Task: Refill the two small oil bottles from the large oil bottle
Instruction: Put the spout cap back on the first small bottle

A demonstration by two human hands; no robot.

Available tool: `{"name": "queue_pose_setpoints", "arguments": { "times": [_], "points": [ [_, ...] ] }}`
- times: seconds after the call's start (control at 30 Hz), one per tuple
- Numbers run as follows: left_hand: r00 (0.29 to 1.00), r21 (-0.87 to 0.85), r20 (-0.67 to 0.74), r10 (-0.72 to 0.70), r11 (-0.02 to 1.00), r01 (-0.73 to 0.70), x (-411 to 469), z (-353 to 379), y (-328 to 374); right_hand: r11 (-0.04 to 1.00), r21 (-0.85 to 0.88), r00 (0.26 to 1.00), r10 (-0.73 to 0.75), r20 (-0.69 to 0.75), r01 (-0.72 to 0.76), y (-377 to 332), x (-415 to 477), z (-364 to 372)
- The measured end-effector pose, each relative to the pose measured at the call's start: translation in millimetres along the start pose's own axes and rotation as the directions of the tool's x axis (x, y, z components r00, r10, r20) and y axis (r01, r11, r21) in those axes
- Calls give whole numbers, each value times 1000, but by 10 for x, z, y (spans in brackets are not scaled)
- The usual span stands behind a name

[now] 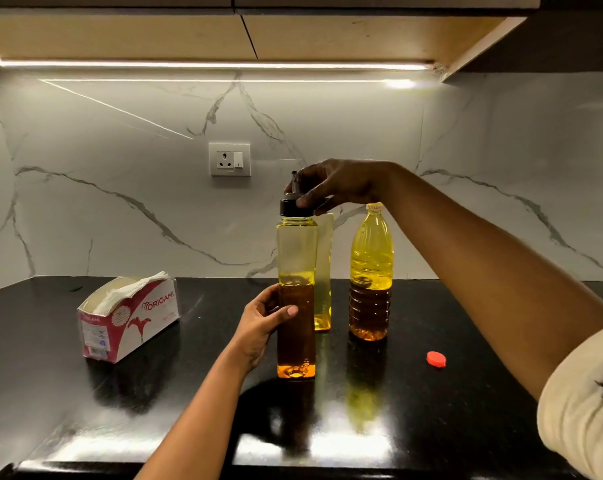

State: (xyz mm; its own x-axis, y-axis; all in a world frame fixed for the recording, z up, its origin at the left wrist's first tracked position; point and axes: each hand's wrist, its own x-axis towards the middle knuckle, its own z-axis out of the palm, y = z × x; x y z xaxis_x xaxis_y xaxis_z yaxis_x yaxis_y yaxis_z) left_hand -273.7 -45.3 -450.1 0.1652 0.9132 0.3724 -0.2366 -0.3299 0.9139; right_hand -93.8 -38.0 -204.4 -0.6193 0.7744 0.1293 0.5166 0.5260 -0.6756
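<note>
1 small square bottle [298, 258] stands upright in front, over half full of amber oil, black pourer cap [288, 207] on top; 2nd small bottle [323, 271] just behind, nearly empty; large round bottle [371, 271] at right, half full, uncapped

Tissue box [130, 318]: lay on the left of the counter, red and white, printed "ORIGAMI", top torn open.
Tissues [134, 285]: white, poked out of the box's top.
Countertop [466, 393]: black, glossy, reflecting light.
Backsplash [102, 202]: white marble with grey veins.
Wall socket [229, 159]: white, set into the backsplash, with a switch.
Light strip [224, 65]: glowed under the wooden cabinet [154, 32].
</note>
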Motion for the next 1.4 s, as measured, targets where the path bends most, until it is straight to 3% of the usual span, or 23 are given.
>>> {"name": "queue_pose_setpoints", "arguments": {
  "times": [0.2, 0.27, 0.37, 0.47, 0.6, 0.73, 0.8, 0.9, 0.97, 1.1, 1.23, 1.27, 1.33, 1.4],
  "points": [
    [1000, -6, -1, 8, 1000, -8, -2, 12, 9, 930, -323, 953, 80, -293, -178, -126, 111, 260],
    [1000, -2, 8, 3, 1000, -3, -6, 17, 17, 978, -162, 962, 88, -257, -133, -113, 109, 264],
    [1000, 6, 15, -2, 1000, 2, -10, 18, 13, 990, 133, 997, 45, -61, -37, -49, 48, 130],
    [1000, 1, 10, -1, 1000, 1, -13, 15, 14, 989, 147, 999, 25, 21, -28, -14, 46, 46],
    [1000, 12, 11, 4, 1000, -4, -16, 20, 15, 998, -22, 988, 50, -145, -54, -70, 71, 124],
    [1000, 5, 11, -2, 1000, 2, -9, 19, 13, 926, -286, 926, 136, -351, -245, -130, 177, 287],
    [1000, 0, 9, -8, 1000, 8, -2, 10, 7, 965, -168, 955, 153, -254, -199, -118, 148, 268],
    [1000, 3, 10, -15, 1000, 15, 6, -6, -10, 989, 147, 999, 32, -39, -26, -12, 47, 110],
    [1000, 6, 10, -17, 1000, 17, 7, -8, -12, 985, 171, 999, -9, 49, 0, 53, 26, 52],
    [1000, 5, 6, -10, 1000, 10, 5, 0, -10, 995, -100, 986, -30, -163, 14, 36, 72, 157],
    [1000, 0, 8, -15, 1000, 15, 10, -10, -20, 897, -401, 932, 34, -362, -188, -58, 148, 342],
    [1000, 0, 8, -15, 1000, 15, 12, -15, -22, 911, -352, 936, 87, -342, -214, -70, 128, 341],
    [1000, -4, 9, -15, 1000, 15, 15, -18, -25, 979, -79, 958, 165, -236, -188, -55, 56, 278],
    [1000, -7, 14, -14, 1000, 14, 12, -14, -27, 981, 187, 990, 80, -115, -58, 51, 0, 151]
  ]
}}
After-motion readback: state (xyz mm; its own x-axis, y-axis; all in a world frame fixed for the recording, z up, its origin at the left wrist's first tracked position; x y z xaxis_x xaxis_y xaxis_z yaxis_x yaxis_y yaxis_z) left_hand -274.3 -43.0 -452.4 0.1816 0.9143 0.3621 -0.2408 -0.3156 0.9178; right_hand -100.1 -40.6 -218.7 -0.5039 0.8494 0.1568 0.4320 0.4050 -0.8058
